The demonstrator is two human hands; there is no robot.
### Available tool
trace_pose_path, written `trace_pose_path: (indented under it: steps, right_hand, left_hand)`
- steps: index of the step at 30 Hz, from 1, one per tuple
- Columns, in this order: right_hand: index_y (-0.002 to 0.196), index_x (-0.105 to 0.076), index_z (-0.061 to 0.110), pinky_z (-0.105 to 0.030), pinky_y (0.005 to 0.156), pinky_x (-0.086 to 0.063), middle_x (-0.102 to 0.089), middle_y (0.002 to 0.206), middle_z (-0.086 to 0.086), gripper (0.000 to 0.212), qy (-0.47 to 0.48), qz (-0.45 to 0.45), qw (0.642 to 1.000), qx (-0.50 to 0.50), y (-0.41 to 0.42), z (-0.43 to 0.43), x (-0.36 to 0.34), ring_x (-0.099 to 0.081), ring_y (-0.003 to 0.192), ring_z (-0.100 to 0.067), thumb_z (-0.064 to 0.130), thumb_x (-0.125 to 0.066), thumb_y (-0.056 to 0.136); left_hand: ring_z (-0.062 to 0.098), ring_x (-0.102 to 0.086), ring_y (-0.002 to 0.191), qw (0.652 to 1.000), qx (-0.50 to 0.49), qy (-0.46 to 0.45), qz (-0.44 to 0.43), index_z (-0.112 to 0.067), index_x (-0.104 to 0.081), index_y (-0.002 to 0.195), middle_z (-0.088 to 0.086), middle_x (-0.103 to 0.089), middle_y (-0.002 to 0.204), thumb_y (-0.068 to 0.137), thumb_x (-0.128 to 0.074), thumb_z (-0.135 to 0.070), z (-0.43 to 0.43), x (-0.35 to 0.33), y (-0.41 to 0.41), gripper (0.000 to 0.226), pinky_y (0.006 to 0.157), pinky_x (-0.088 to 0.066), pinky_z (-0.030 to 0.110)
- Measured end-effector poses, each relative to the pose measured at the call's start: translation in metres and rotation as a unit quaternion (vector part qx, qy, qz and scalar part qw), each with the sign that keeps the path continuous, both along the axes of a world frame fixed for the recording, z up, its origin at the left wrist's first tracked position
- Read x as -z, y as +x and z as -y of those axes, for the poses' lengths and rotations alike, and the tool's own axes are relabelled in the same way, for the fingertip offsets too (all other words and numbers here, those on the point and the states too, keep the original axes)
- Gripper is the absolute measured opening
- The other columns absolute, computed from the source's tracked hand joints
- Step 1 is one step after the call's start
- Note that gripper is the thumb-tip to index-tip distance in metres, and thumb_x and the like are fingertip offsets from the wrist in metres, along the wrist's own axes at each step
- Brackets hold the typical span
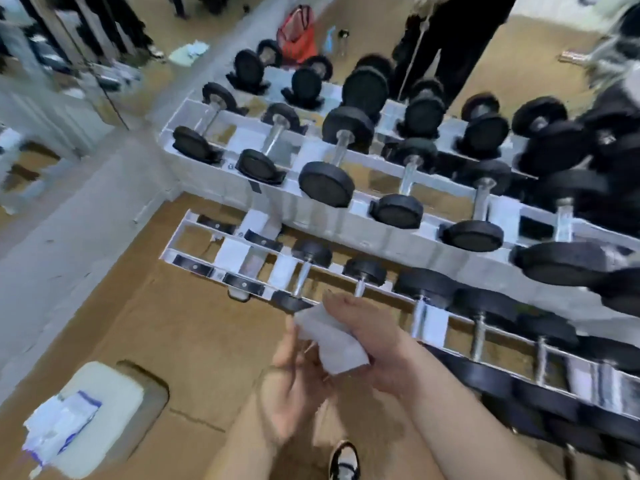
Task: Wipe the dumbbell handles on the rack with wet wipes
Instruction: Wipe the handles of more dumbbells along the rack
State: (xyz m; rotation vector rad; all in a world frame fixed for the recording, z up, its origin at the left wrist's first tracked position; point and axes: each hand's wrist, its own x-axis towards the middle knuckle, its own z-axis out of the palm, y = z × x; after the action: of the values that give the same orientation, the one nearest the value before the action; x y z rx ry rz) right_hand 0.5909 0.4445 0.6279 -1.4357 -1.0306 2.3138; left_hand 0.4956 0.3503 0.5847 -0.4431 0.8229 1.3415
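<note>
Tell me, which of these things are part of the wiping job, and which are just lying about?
Part of the job:
wet wipe, gripped by the right hand
dumbbells
rack
wipes pack

Just lying about:
red bag
pale cloth on the floor

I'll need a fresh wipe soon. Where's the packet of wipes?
Head view, lower left: the packet of wipes lies on a white pad, left of the left hand.

Matt black dumbbell heads [325, 183], shiny metal handles [341, 147]
</note>
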Motion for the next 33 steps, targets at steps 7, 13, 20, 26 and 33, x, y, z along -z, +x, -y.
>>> trace_pose_path:
  steps: [7,13,20,26,33]
  right_hand:
    - [0.078,-0.063,0.016,-0.031,0.069,-0.05,-0.066,0.079,-0.009,0.033,0.094,0.065,0.992,0.054,0.139,-0.057,-0.006,-0.066,0.071,-0.02,0.043,-0.076,0.092]
    - [0.081,-0.063,0.017,-0.03,0.068,-0.047,-0.065,0.08,-0.001,0.027,0.091,0.115,0.985,0.093,0.192,-0.077,0.038,-0.061,0.073,-0.015,0.039,-0.077,0.09]
    - [0.09,-0.072,0.013,-0.044,0.081,-0.056,-0.077,0.097,-0.019,0.025,0.04,0.143,0.97,0.191,0.217,-0.126,0.087,-0.074,0.093,-0.04,0.038,-0.077,0.093]
    - [0.095,-0.067,0.005,-0.034,0.05,-0.043,-0.07,0.08,-0.018,0.046,0.04,0.161,0.973,0.158,0.255,-0.167,0.166,-0.06,0.06,-0.033,0.043,-0.087,0.081]
    - [0.089,-0.073,0.011,-0.031,0.052,-0.049,-0.069,0.079,-0.012,0.018,0.065,0.097,0.986,0.12,0.279,-0.222,0.298,-0.06,0.061,-0.021,0.028,-0.078,0.088]
  left_hand:
    - [0.03,-0.078,0.085,0.963,0.215,0.161,-0.009,0.001,-0.078,0.105,0.027,-0.075,0.096,0.073,-0.09,-0.007,-0.059,-0.011,0.095,0.035,0.071,-0.063,0.04]
    - [0.045,-0.059,0.128,0.962,0.241,0.105,-0.073,0.007,-0.057,0.139,0.034,-0.057,0.139,0.09,-0.063,-0.012,-0.114,0.018,0.124,0.053,0.111,-0.045,0.054]
    - [0.036,-0.07,0.114,0.952,0.304,0.006,0.045,-0.003,-0.067,0.135,0.022,-0.063,0.139,0.096,-0.067,-0.033,-0.172,0.061,0.159,0.049,0.089,-0.061,0.049]
    - [0.042,-0.048,0.141,0.939,0.337,0.066,0.024,-0.006,-0.057,0.145,0.024,-0.052,0.15,0.099,-0.067,-0.014,-0.215,0.152,0.169,0.047,0.124,-0.027,0.056]
    - [0.037,-0.06,0.131,0.923,0.344,0.096,-0.143,-0.005,-0.065,0.136,0.019,-0.064,0.139,0.085,-0.071,-0.025,-0.258,0.274,0.181,0.056,0.12,-0.037,0.052]
